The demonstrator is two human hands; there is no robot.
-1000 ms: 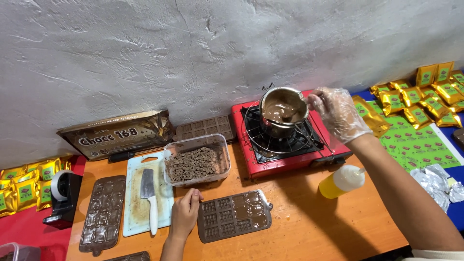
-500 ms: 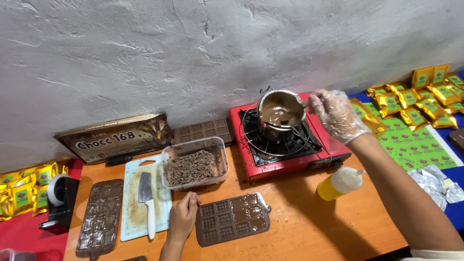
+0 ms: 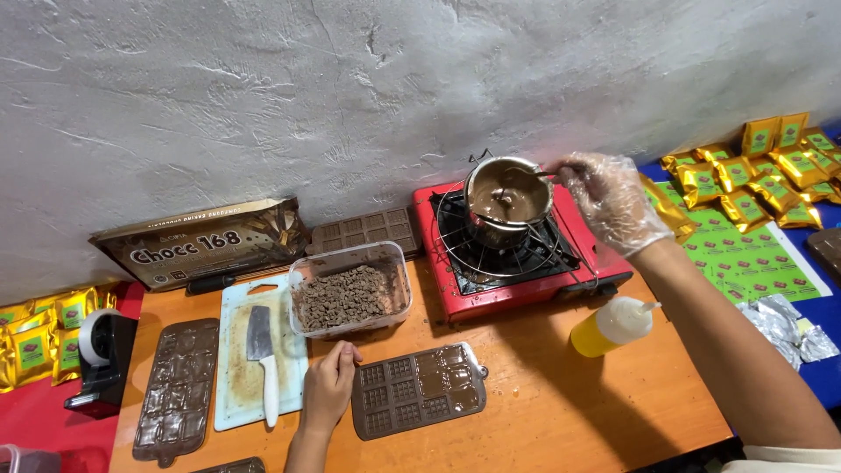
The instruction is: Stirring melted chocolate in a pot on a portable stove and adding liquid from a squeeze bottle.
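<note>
We see a small metal pot (image 3: 506, 200) of melted chocolate tilted on the grate of a red portable stove (image 3: 517, 254); our gloved right hand (image 3: 613, 200) pinches the pot's handle at its right rim. Our bare left hand (image 3: 329, 388) rests on the orange table (image 3: 543, 412), fingers loosely curled, holding nothing, touching the left edge of a brown chocolate-bar mould (image 3: 419, 389), part filled. Just behind it, a clear plastic tub (image 3: 350, 289) holds chopped chocolate. Left of that, a knife (image 3: 261, 350) lies on a white cutting board (image 3: 241, 368), next to another filled mould (image 3: 178, 387). A yellow squeeze bottle (image 3: 611, 324) lies by the stove; gold packets (image 3: 753, 166) are piled at far right.
</note>
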